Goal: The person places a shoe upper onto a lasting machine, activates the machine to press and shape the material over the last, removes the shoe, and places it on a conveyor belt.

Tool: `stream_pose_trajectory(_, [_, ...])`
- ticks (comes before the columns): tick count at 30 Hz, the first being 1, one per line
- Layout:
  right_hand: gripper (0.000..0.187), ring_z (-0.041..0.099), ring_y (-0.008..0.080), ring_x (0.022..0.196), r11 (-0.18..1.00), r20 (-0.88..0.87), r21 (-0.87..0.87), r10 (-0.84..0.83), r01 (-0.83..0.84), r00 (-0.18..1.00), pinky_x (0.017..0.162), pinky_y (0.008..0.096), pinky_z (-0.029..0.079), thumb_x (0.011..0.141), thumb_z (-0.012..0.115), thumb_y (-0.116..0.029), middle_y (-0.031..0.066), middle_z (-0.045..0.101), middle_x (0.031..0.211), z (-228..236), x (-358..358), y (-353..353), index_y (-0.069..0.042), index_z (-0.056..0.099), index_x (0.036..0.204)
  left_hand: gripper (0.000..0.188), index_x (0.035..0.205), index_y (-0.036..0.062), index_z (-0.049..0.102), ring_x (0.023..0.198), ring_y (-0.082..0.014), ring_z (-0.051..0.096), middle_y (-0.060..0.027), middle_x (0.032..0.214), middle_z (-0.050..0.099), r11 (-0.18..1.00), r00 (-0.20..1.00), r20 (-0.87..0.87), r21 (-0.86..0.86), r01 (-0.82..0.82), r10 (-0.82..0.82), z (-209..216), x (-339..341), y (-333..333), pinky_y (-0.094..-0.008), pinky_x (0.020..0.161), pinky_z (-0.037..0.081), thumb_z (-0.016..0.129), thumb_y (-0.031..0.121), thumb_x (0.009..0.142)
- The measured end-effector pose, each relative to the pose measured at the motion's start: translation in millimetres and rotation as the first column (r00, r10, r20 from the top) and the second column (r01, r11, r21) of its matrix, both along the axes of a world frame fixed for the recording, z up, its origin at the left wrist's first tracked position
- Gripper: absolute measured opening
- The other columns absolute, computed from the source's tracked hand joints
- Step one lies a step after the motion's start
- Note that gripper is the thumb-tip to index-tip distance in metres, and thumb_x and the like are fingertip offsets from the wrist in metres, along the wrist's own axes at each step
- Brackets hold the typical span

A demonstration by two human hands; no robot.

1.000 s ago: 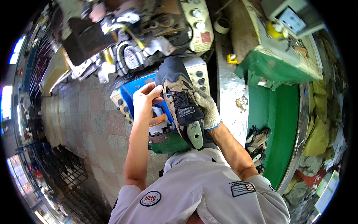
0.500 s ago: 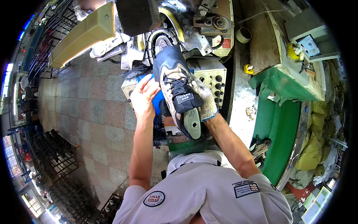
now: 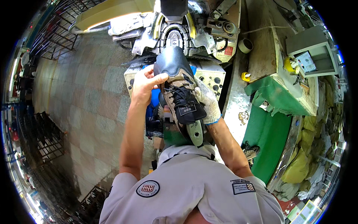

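Observation:
A shoe upper [image 3: 178, 91] in black and beige, with black laces, is stretched over a green last [image 3: 194, 133]. Its dark toe points away from me, and the last's end with a round hole lies nearest my body. My bare left hand [image 3: 146, 85] grips the left edge of the toe, thumb on top and fingers partly hidden behind. On the right side of the upper, my right hand [image 3: 207, 99], in a whitish knit glove, is closed around it; some fingertips are hidden. Just beyond the toe is the machine's horseshoe-shaped metal clamp [image 3: 174, 33].
Below the clamp sits a control box [image 3: 212, 80] with black knobs. To the right are a worn workbench [image 3: 261, 48], a yellow tape dispenser [image 3: 245, 77], a green-lined trough [image 3: 266, 140] and another shoe [image 3: 250, 151]. Dark racks [image 3: 44, 138] stand at left.
My left hand has moved from beside the upper to grip its toe edge, thumb now on top. The toe sits slightly nearer me; my gloved hand keeps its hold. The whole view has shifted.

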State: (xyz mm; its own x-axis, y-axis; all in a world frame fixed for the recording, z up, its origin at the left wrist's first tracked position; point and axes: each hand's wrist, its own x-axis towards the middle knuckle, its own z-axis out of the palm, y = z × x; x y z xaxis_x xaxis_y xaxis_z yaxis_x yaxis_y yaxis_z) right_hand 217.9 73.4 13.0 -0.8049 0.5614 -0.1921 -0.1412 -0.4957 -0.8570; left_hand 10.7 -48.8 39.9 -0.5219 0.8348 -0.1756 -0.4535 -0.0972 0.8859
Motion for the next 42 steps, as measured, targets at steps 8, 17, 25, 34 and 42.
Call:
stream_pose_trajectory(8, [0.061,0.060,0.0172,0.118,0.946,-0.246,-0.284,0.088,-0.159,0.965,0.099,0.0293,0.051,0.101,0.063,-0.024,0.0123,0.058,0.140,3,36,-6,0.003,0.041,0.151,0.042,0.108,-0.0054,0.070,0.079,-0.0093,0.064,-0.0035,0.094,0.071,0.984,0.957,-0.245,-0.052,-0.171,0.154,45,53,-17,-0.0225,0.073,0.052,0.090,0.016,0.077])
stream_pose_trajectory(17, [0.055,0.062,0.0164,0.114,0.918,-0.184,-0.263,0.253,-0.295,0.950,0.096,0.0284,0.052,0.102,0.060,-0.019,0.0120,0.060,0.136,14,50,-80,0.006,0.043,0.148,0.025,0.099,0.0102,0.071,0.080,-0.0124,0.059,-0.0012,0.087,0.064,0.891,0.864,-0.389,-0.188,-0.412,0.318,-7,117,-114,-0.0288,0.070,0.050,0.067,0.035,0.096])
stream_pose_trajectory(25, [0.055,0.059,0.0167,0.119,0.843,-0.117,-0.325,0.413,-0.428,0.903,0.100,0.0277,0.048,0.100,0.062,-0.016,0.0129,0.058,0.137,14,67,-108,0.005,0.043,0.147,0.031,0.115,0.0024,0.070,0.080,-0.0078,0.062,0.0025,0.093,0.069,0.853,0.853,0.088,-0.148,-0.500,0.515,-14,187,-173,-0.0266,0.073,0.049,0.069,0.028,0.097])
stream_pose_trajectory(34, [0.050,0.047,0.0218,0.136,-0.390,-0.692,-0.715,0.274,-0.580,0.668,0.116,0.0306,0.036,0.102,0.054,-0.015,0.0147,0.050,0.149,-3,72,-108,0.006,0.043,0.147,0.032,0.117,-0.0003,0.070,0.085,-0.0130,0.070,-0.0039,0.097,0.073,0.750,0.735,0.150,-0.162,-0.642,0.662,-28,207,-198,-0.0312,0.074,0.060,0.073,0.022,0.095])
stream_pose_trajectory(42, [0.032,0.056,0.0123,0.100,-0.259,-0.562,-0.827,0.334,-0.500,0.757,0.086,0.0247,0.044,0.104,0.049,-0.012,0.0064,0.059,0.119,13,84,-116,-0.001,0.054,0.134,0.031,0.108,0.0003,0.074,0.074,-0.0148,0.067,-0.0054,0.089,0.072,0.761,0.741,0.175,-0.178,-0.624,0.649,-27,207,-193,-0.0314,0.061,0.057,0.072,0.029,0.095])
